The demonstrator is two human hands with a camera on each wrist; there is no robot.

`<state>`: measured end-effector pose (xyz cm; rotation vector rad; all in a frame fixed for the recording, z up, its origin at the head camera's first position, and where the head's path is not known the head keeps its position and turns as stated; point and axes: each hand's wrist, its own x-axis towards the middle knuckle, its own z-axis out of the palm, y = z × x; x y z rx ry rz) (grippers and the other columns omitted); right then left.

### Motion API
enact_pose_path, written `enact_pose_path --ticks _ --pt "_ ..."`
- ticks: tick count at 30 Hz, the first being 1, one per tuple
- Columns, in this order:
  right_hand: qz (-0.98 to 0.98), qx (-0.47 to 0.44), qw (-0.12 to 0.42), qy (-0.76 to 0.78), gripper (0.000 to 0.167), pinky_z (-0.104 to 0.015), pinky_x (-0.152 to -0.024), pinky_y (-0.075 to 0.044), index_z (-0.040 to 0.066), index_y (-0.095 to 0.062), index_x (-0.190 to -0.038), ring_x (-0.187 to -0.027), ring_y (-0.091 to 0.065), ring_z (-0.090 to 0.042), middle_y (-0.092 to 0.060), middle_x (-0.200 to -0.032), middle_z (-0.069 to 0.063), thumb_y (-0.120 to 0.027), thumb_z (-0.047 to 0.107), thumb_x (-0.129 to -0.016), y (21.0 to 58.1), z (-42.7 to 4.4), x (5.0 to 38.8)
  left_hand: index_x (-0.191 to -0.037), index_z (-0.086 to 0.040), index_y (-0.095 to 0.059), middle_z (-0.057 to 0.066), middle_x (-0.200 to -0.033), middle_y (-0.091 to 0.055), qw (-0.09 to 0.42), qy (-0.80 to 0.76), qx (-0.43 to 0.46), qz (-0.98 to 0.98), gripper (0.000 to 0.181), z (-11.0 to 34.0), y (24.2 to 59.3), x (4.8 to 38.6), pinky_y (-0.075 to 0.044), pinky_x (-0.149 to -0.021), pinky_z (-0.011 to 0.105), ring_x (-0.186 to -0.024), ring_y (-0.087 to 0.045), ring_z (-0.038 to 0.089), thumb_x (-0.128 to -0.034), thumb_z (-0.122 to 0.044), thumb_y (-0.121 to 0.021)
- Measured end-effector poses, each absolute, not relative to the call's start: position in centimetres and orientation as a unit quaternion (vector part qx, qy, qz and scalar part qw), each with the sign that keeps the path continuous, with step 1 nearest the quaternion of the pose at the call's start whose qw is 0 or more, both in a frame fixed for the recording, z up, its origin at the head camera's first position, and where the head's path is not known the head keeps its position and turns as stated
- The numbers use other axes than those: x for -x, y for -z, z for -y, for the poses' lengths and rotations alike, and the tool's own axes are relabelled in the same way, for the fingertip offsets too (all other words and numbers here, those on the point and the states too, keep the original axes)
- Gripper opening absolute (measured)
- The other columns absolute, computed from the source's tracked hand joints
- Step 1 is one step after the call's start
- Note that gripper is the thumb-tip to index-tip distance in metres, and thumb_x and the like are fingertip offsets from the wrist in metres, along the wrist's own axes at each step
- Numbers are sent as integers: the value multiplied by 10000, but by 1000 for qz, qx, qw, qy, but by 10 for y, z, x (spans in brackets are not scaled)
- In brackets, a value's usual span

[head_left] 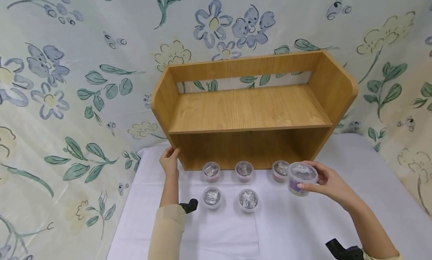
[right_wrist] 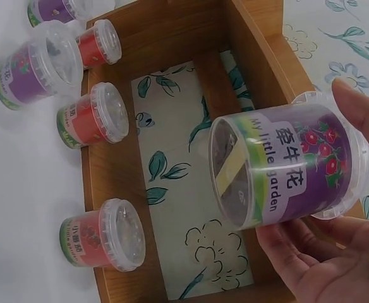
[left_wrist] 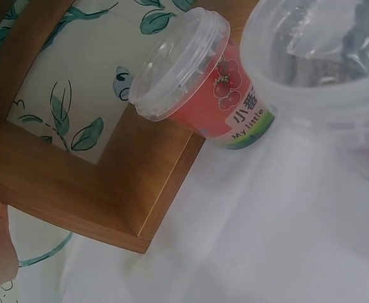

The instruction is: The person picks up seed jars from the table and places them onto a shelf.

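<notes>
My right hand (head_left: 325,183) grips a lidded plastic cup (right_wrist: 292,164) with a purple label reading "My little garden", fingers and thumb around its sides. In the right wrist view the cup is tilted sideways, clear base toward the camera. At the lower left of the wooden shelf (head_left: 249,110), my left hand (head_left: 170,163) holds the edge of the side panel; some fingers are hidden behind the wood. Three red-labelled cups (right_wrist: 96,117) stand in a row along the shelf's front edge. Two purple-labelled cups (right_wrist: 36,66) stand in front of that row.
A white cloth (head_left: 222,233) covers the table under the cups and shelf. Behind hangs a flower-printed curtain (head_left: 84,140). The shelf has an upper board (head_left: 249,106) and an open back. Black straps (head_left: 189,206) sit at both wrists.
</notes>
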<state>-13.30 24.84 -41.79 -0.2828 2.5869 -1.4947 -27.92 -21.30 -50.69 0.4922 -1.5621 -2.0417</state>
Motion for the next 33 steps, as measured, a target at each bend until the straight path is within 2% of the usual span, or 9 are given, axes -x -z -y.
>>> enact_pose_path --ticks 3,8,10,15,19,21,25,28,33 --pt "-859 86 89 497 629 -256 -797 -496 22 -361 -1343 -1000 -558 -34 -503 -1219 -151 -679 192 -827 411 -249 134 -690 -152 -666 -62 -669 -623 258 748 -179 584 163 214 507 280 -472 -648 187 -673 -563 74 -707 -8 -740" --pt "-866 82 97 484 646 -502 -860 -475 23 -341 -1353 -1116 -513 -366 -484 -1249 -198 -671 225 -836 405 -249 134 -676 -166 -661 -68 -657 -607 251 741 -164 601 176 217 509 279 -468 -627 174 -663 -550 67 -710 -12 -739" --pt "-866 84 98 483 653 -569 -876 -438 23 -335 -1357 -1151 -464 -440 -473 -1260 -208 -670 231 -836 403 -249 134 -674 -168 -663 -65 -656 -609 252 741 -156 603 183 218 509 279 -472 -622 171 -661 -553 67 -708 -7 -742" --pt "-867 93 97 479 645 -621 -892 -394 28 -334 -1356 -1176 -433 -459 -471 -1258 -204 -664 229 -839 399 -247 137 -675 -173 -661 -63 -661 -619 257 740 -140 605 191 222 511 280 -477 -616 166 -660 -556 62 -701 -6 -751" --pt "-866 108 86 481 630 -620 -922 -367 56 -346 -1351 -1158 -465 -339 -488 -1228 -129 -674 192 -831 393 -246 141 -673 -181 -665 -68 -662 -627 256 740 -137 606 194 223 513 282 -480 -623 168 -663 -562 60 -701 -10 -753" --pt "-866 115 76 480 630 -581 -950 -369 79 -356 -1347 -1137 -482 -208 -493 -1211 -56 -688 168 -819 387 -246 145 -669 -185 -664 -72 -662 -631 254 740 -138 607 199 223 513 282 -483 -629 168 -663 -566 59 -700 -10 -754" --pt "-860 139 55 488 626 -251 -944 -433 90 -367 -1340 -1060 -473 -5 -484 -1188 37 -697 114 -809 373 -243 156 -665 -186 -665 -72 -658 -632 259 740 -138 606 208 226 512 283 -484 -625 168 -655 -568 56 -698 0 -752" --pt "-855 141 38 497 620 -50 -852 -376 94 -382 -1332 -1041 -477 23 -487 -1177 61 -703 94 -802 361 -243 164 -661 -194 -664 -78 -648 -627 258 738 -134 609 223 226 511 283 -483 -607 165 -640 -567 52 -702 9 -747" --pt "-861 126 24 493 616 -69 -816 -412 111 -396 -1331 -1024 -495 5 -502 -1161 82 -705 87 -799 345 -245 175 -651 -198 -656 -91 -634 -626 250 729 -136 622 239 226 509 282 -486 -603 156 -626 -568 41 -702 19 -741"
